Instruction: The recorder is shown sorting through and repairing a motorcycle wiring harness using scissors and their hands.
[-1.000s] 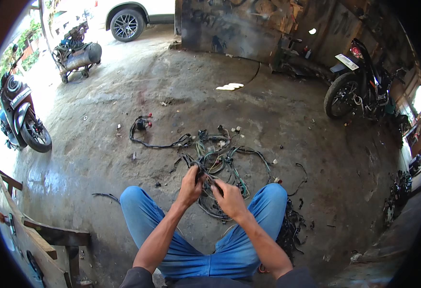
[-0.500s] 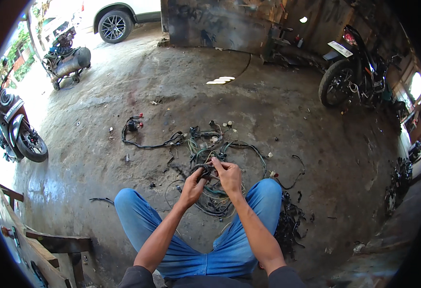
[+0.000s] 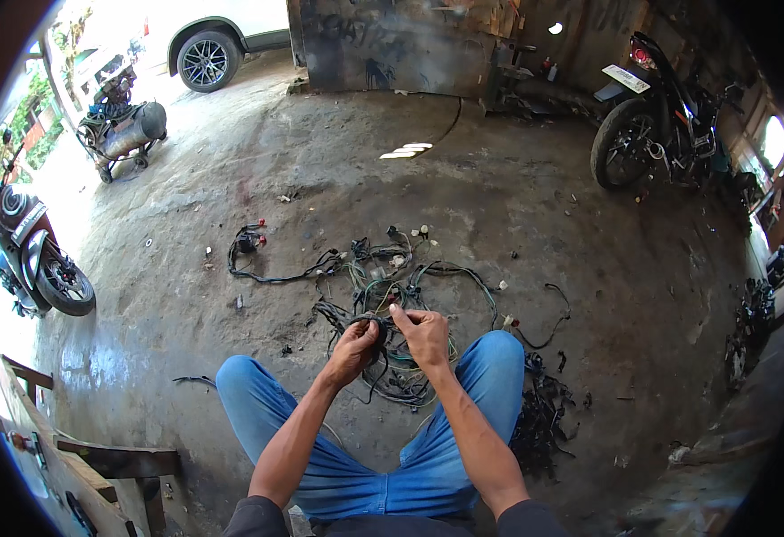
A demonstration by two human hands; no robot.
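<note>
A wiring harness (image 3: 289, 279) of black-wrapped branches, green and pale wires and white plugs lies spread on the floor between and beyond my knees. My left hand (image 3: 352, 352) is closed around a black-wrapped bundle (image 3: 376, 324) of it, thumb on top, with dark loops hanging below. Just right of it, my right hand (image 3: 424, 338) is closed with thumb and forefinger pinched together. Anything in that pinch is too small to make out. At the harness's far left end sits a black part with red-tipped connectors (image 3: 249, 239).
Black scraps (image 3: 544, 421) are heaped beside my right knee. A wooden bench (image 3: 114, 458) stands at the near left. Motorcycles stand at left (image 3: 52, 259) and far right (image 3: 629, 143). Farther off are an air compressor (image 3: 132, 125) and a white car (image 3: 222, 36).
My hands have drawn slightly apart, and a gap shows between their fingertips. The black branches left of my left hand were blurred and now appear sharp. The whole view has tilted slightly.
</note>
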